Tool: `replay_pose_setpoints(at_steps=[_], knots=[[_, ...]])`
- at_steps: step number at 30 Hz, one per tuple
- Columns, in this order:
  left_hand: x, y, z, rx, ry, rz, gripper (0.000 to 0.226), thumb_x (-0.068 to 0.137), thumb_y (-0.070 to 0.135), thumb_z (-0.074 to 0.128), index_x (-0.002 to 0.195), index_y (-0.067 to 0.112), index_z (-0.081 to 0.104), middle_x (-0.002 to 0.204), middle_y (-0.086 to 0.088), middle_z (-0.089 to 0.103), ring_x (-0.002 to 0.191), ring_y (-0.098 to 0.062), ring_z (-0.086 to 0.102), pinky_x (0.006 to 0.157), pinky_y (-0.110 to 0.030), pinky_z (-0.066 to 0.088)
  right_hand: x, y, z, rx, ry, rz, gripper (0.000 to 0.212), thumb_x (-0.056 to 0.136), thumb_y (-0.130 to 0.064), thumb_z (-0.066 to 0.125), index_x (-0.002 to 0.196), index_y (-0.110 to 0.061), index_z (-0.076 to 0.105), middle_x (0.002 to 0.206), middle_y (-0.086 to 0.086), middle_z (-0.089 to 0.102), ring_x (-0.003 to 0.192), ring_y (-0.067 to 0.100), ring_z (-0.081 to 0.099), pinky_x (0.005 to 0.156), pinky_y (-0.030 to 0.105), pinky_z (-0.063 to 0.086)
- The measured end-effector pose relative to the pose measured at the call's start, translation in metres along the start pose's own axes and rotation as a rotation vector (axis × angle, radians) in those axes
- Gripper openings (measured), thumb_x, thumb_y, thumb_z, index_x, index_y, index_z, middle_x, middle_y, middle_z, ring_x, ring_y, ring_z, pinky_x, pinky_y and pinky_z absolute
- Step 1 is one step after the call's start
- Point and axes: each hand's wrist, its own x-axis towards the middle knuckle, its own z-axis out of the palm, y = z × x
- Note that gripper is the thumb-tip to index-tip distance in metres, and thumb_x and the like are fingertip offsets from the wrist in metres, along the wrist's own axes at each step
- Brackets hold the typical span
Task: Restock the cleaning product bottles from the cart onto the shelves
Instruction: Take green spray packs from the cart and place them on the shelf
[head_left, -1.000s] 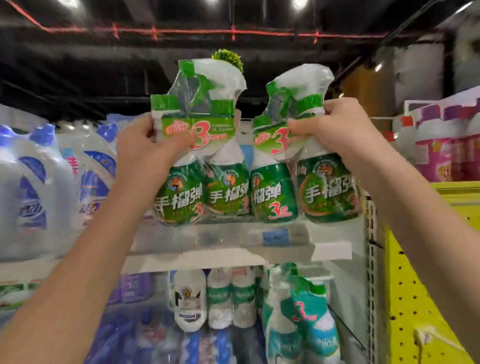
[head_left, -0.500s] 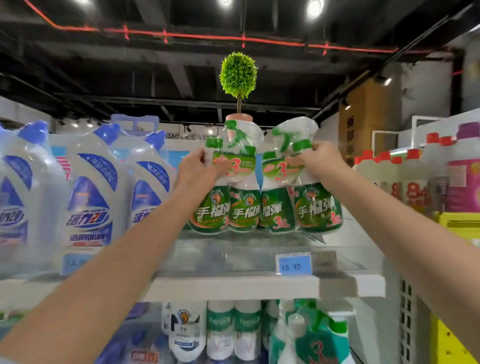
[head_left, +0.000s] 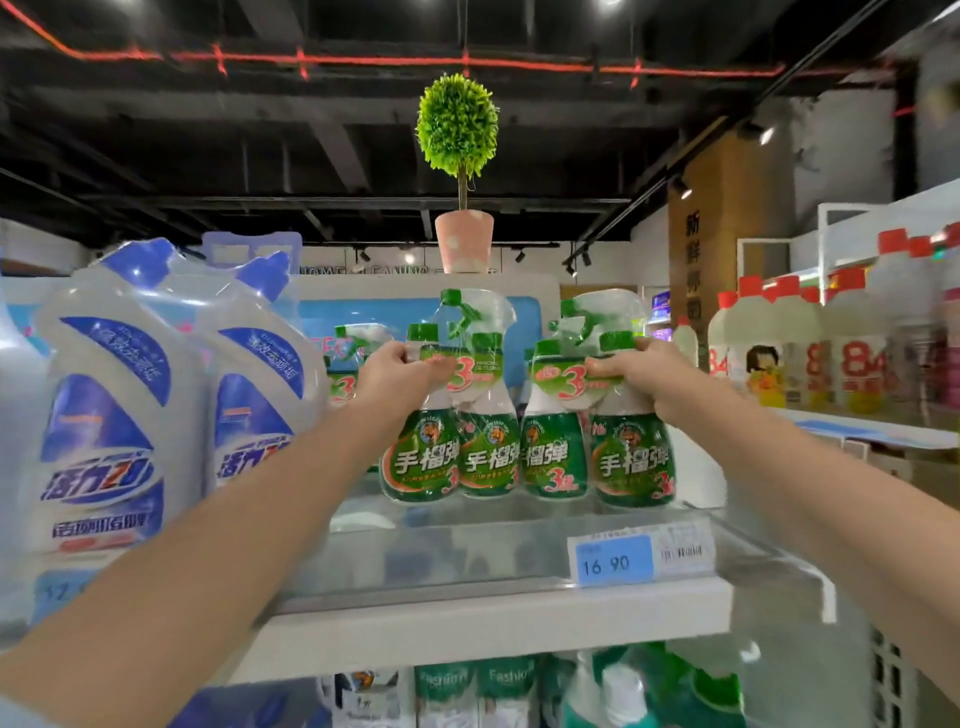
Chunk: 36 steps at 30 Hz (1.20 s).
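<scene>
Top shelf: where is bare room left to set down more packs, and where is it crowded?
Bare: the front strip of the shelf between the green packs and the price tag, and the right end beside the pack in the right hand. Crowded: the left, where the blue-white bottles reach the front edge; the left hand takes the gap beside them.

Two bare arms, seen from the wearer's own head

The left hand (head_left: 400, 371) and right hand (head_left: 644, 374) are bare, and so are the left forearm (head_left: 249, 519) and right forearm (head_left: 779, 457) along all that shows. A pale blue sliver (head_left: 13, 714) in the lower left corner, by the left arm, may be a sleeve edge; too little shows to tell.
</scene>
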Motion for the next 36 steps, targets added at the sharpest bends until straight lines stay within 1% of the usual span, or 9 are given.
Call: replay_pose_setpoints(at_steps=[3,8,11,14,16,20,27,30,36], knots=[[0.004,-0.005,0.002,0.039,-0.036,0.0,0.03,0.082,0.032,0.072,0.101,0.012,0.058,0.087,-0.003,0.062,0.073,-0.013,0.051,0.059,-0.027,0.04,0.008,0.007,-0.001,-0.006,-0.044,-0.013,0.06,0.076,-0.014,0.077,0.129,-0.012,0.047,0.111,0.009,0.066,0.095,0.028,0.065,0.09,0.047,0.052],[0.007,-0.014,0.0,0.077,-0.053,-0.045,0.036,0.085,0.036,0.068,0.105,0.009,0.054,0.089,-0.005,0.057,0.073,-0.016,0.049,0.059,-0.027,0.039,0.007,0.009,-0.004,-0.09,-0.141,-0.072,0.04,0.079,-0.018,0.074,0.107,-0.021,0.045,0.117,0.008,0.063,0.101,0.026,0.061,0.095,0.044,0.048],[0.005,-0.014,-0.001,0.176,-0.088,-0.051,0.041,0.085,0.043,0.066,0.106,0.014,0.047,0.089,0.002,0.056,0.077,-0.011,0.052,0.059,-0.026,0.039,-0.002,0.007,-0.005,-0.257,-0.145,-0.138,0.042,0.08,-0.021,0.074,0.108,-0.02,0.043,0.098,0.0,0.056,0.093,0.018,0.052,0.088,0.033,0.042],[-0.002,-0.005,-0.004,0.324,-0.148,-0.048,0.041,0.082,0.044,0.068,0.102,0.018,0.044,0.087,0.007,0.055,0.074,-0.009,0.051,0.058,-0.025,0.041,-0.012,0.003,-0.009,-0.499,-0.173,-0.104,0.034,0.08,-0.021,0.075,0.088,-0.019,0.042,0.084,-0.004,0.05,0.089,0.016,0.046,0.082,0.03,0.04],[-0.007,-0.001,-0.008,0.389,-0.229,-0.098,0.057,0.074,0.041,0.077,0.116,0.017,0.049,0.105,0.0,0.062,0.084,-0.017,0.057,0.068,-0.03,0.05,-0.016,0.003,-0.01,-0.679,-0.181,-0.036,0.035,0.078,-0.027,0.076,0.095,-0.015,0.047,0.098,0.004,0.054,0.093,0.021,0.05,0.077,0.031,0.046],[-0.022,0.001,-0.013,0.784,-0.292,-0.183,0.088,0.07,0.041,0.081,0.135,0.008,0.031,0.113,-0.009,0.053,0.098,-0.027,0.058,0.079,-0.041,0.057,-0.017,0.004,-0.008,-0.9,-0.187,0.058,0.072,0.073,-0.032,0.081,0.129,-0.006,0.043,0.127,0.014,0.053,0.111,0.033,0.054,0.078,0.041,0.056],[-0.013,0.002,-0.006,0.751,-0.3,-0.243,0.067,0.072,0.02,0.081,0.125,0.006,0.042,0.123,-0.018,0.055,0.106,-0.037,0.058,0.073,-0.043,0.059,0.0,0.006,-0.006,-0.88,-0.166,0.119,0.066,0.071,-0.02,0.082,0.126,-0.005,0.047,0.128,0.018,0.053,0.115,0.038,0.053,0.083,0.048,0.055],[-0.005,-0.002,-0.004,0.815,-0.302,-0.237,0.069,0.074,0.028,0.079,0.129,0.005,0.044,0.117,-0.015,0.055,0.102,-0.031,0.059,0.078,-0.037,0.057,0.012,0.009,-0.007,-0.885,-0.187,0.146,0.066,0.074,-0.018,0.08,0.127,-0.005,0.043,0.133,0.018,0.05,0.12,0.038,0.05,0.088,0.048,0.054],[0.014,-0.009,0.009,0.871,-0.293,-0.255,0.066,0.076,0.034,0.077,0.125,0.001,0.046,0.086,-0.01,0.051,0.084,-0.023,0.059,0.084,-0.035,0.056,0.039,0.015,-0.007,-0.875,-0.225,0.204,0.069,0.075,-0.018,0.079,0.13,-0.006,0.041,0.133,0.017,0.049,0.119,0.035,0.05,0.091,0.046,0.052]])
